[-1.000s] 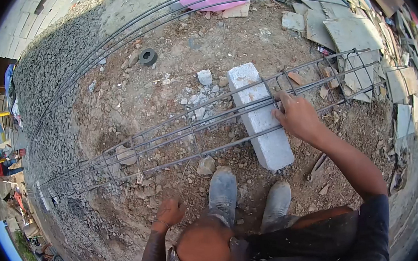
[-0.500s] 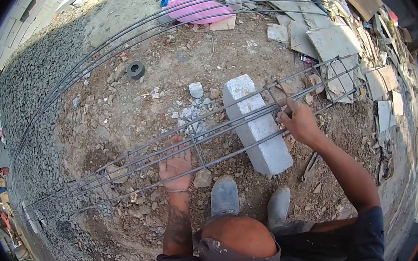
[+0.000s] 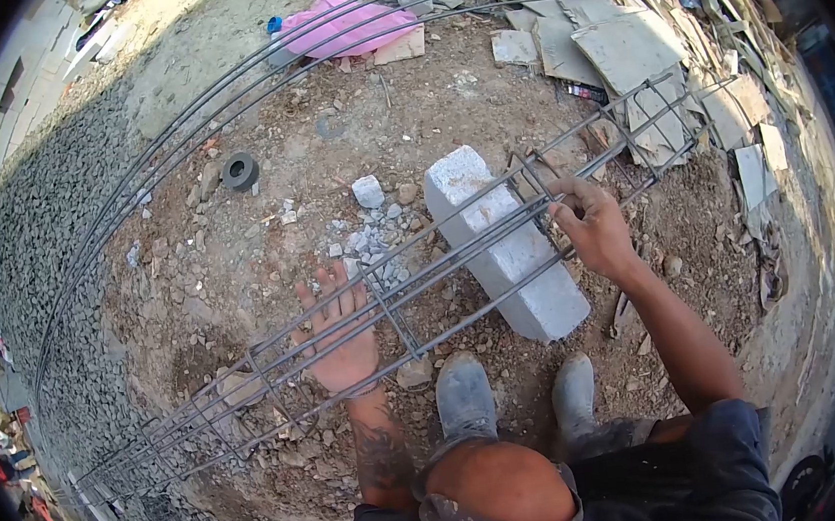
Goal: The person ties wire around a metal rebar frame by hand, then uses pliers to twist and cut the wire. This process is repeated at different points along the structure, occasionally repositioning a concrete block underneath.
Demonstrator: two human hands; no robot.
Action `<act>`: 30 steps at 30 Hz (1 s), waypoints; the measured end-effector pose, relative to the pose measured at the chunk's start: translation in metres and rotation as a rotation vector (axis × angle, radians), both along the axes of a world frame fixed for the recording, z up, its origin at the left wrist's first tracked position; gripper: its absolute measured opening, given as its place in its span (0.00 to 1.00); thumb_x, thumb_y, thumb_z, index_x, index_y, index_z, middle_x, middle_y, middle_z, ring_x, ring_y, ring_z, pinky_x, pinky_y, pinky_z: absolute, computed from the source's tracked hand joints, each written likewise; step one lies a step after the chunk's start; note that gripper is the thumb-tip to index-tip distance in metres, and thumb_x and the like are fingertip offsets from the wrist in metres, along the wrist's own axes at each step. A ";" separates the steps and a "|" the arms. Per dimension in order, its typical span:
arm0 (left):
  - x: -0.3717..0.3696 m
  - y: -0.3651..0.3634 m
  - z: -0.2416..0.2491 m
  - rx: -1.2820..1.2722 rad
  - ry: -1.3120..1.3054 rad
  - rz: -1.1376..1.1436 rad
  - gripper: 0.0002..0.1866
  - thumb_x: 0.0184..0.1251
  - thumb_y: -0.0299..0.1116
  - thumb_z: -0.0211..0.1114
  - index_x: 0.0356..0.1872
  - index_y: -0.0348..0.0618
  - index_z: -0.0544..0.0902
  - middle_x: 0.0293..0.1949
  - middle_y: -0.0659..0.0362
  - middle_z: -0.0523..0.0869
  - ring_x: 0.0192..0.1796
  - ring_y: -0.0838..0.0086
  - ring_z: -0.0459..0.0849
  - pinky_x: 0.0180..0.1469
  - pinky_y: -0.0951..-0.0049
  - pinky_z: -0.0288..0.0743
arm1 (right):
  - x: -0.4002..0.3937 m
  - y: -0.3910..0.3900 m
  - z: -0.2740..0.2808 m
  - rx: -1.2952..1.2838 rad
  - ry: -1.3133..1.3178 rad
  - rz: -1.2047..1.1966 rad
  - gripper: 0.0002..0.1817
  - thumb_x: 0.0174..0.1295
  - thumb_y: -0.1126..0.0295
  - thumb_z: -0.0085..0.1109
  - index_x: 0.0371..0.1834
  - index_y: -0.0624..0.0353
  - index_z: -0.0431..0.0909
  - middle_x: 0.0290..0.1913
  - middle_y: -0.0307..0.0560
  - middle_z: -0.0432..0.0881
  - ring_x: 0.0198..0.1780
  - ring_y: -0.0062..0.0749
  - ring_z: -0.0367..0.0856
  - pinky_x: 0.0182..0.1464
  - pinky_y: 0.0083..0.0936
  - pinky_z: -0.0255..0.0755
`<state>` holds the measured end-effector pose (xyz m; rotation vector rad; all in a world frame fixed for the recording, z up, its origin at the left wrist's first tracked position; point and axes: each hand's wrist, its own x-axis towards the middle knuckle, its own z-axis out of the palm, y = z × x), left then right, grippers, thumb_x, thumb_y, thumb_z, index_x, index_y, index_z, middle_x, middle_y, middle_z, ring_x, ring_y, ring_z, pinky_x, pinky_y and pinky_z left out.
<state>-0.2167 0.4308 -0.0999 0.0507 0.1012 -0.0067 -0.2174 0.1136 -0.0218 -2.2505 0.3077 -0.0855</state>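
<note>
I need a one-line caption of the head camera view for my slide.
Both hands on a long steel rebar cage resting across a white block: left hand open under the bars, right hand gripping them.

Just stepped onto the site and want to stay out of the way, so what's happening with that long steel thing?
A person is standing over a long rebar cage that lies across a white concrete block on dirt and rubble. Their right hand grips the cage's bars just past the block. Their left hand is spread open, palm up, under the bars nearer the middle. Loose curved rebar lies on the ground beyond.
</note>
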 end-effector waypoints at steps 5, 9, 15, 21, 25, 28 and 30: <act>0.003 0.001 0.029 -0.117 0.036 0.008 0.32 0.70 0.56 0.37 0.70 0.51 0.55 0.72 0.51 0.51 0.74 0.56 0.40 0.73 0.51 0.28 | -0.006 0.030 0.036 0.115 0.085 0.001 0.13 0.58 0.70 0.56 0.45 0.62 0.75 0.22 0.44 0.76 0.24 0.28 0.72 0.30 0.26 0.67; 0.006 0.003 0.026 0.071 -0.092 -0.019 0.31 0.69 0.55 0.38 0.70 0.52 0.56 0.71 0.51 0.52 0.74 0.56 0.40 0.73 0.51 0.29 | -0.018 0.073 0.033 0.063 -0.058 0.140 0.12 0.59 0.72 0.56 0.45 0.62 0.74 0.21 0.43 0.77 0.22 0.27 0.73 0.28 0.25 0.67; -0.001 0.000 0.012 -0.019 0.022 -0.001 0.31 0.69 0.55 0.39 0.70 0.53 0.55 0.71 0.54 0.53 0.74 0.57 0.41 0.73 0.52 0.29 | -0.023 0.090 -0.018 -0.223 -0.183 0.174 0.09 0.57 0.70 0.57 0.38 0.62 0.74 0.29 0.55 0.80 0.27 0.48 0.79 0.29 0.37 0.73; -0.005 0.005 -0.019 0.119 -0.133 -0.054 0.31 0.70 0.54 0.39 0.70 0.54 0.55 0.71 0.55 0.53 0.75 0.59 0.41 0.74 0.54 0.29 | -0.030 0.094 -0.027 -0.483 -0.043 0.184 0.09 0.56 0.66 0.57 0.30 0.61 0.73 0.27 0.51 0.77 0.28 0.47 0.79 0.29 0.38 0.74; -0.003 0.005 -0.021 0.119 -0.208 -0.094 0.33 0.69 0.55 0.40 0.70 0.50 0.55 0.72 0.53 0.52 0.75 0.59 0.39 0.74 0.57 0.31 | -0.031 0.088 -0.029 -0.507 -0.116 0.180 0.13 0.53 0.61 0.61 0.32 0.60 0.74 0.26 0.48 0.76 0.28 0.43 0.79 0.28 0.35 0.73; -0.004 0.007 -0.015 0.042 0.174 -0.022 0.30 0.68 0.50 0.46 0.66 0.42 0.61 0.67 0.49 0.61 0.71 0.57 0.53 0.72 0.58 0.43 | -0.031 0.088 -0.010 -0.461 0.016 0.202 0.18 0.52 0.57 0.63 0.36 0.60 0.75 0.31 0.47 0.76 0.34 0.42 0.79 0.35 0.36 0.74; -0.021 0.026 -0.039 0.278 0.375 -0.069 0.26 0.67 0.46 0.48 0.60 0.40 0.67 0.58 0.49 0.69 0.64 0.59 0.63 0.66 0.61 0.53 | -0.033 0.076 0.001 -0.506 -0.124 0.185 0.25 0.52 0.54 0.64 0.45 0.62 0.73 0.42 0.51 0.74 0.47 0.46 0.74 0.49 0.41 0.69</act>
